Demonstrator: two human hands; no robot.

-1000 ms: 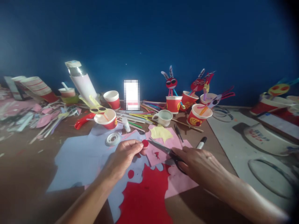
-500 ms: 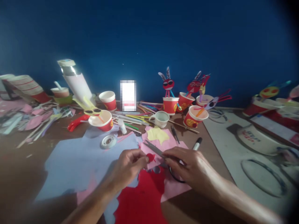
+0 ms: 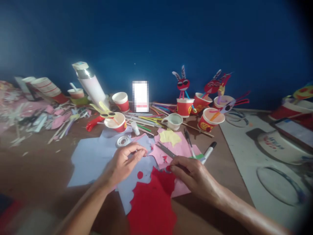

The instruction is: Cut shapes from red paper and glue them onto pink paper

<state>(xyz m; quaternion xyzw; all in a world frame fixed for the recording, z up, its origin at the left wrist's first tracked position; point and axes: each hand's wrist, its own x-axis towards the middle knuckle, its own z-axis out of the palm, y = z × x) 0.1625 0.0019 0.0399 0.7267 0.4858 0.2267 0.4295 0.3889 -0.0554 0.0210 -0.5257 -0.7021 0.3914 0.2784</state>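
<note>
While left fingers [image 3: 135,148] pinch, contents unclear, the right hand [image 3: 197,171] grips scissors [image 3: 166,149] facing the table's [image 3: 223,160] far edge, perhaps for safety.

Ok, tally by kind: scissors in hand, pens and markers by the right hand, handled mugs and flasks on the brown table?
Scissors in the right hand: 1
Dark pen: 1
Black-capped marker: 1
Handled mug: 1
Flask: 1
Total: 5
</note>
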